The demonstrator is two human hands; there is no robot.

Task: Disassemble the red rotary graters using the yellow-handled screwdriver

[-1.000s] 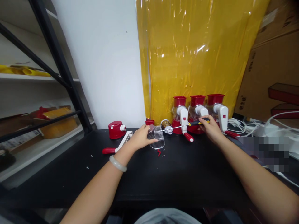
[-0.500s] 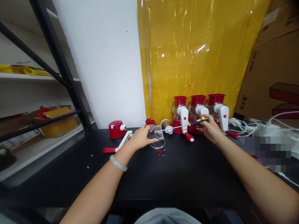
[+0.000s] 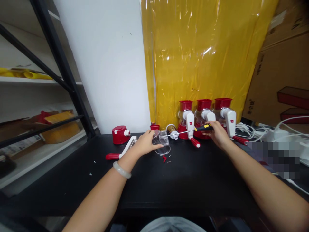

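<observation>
My left hand is closed round a clear plastic housing that lies tilted on the black table. My right hand grips the black-and-yellow handle of a screwdriver. Its thin shaft runs left, and the tip sits at or inside the clear housing. Small red clips and screws lie on the table just below the housing. A gold-coloured drum part rests behind it.
Three red-and-white hand-crank grinders stand in a row against yellow plastic sheeting. A red base and a white crank with a red grip lie at left. White cables sit at right, metal shelving at left.
The screwdriver handle and my right hand have shifted slightly left and lower. My left hand and the clear housing have stayed where they were.
</observation>
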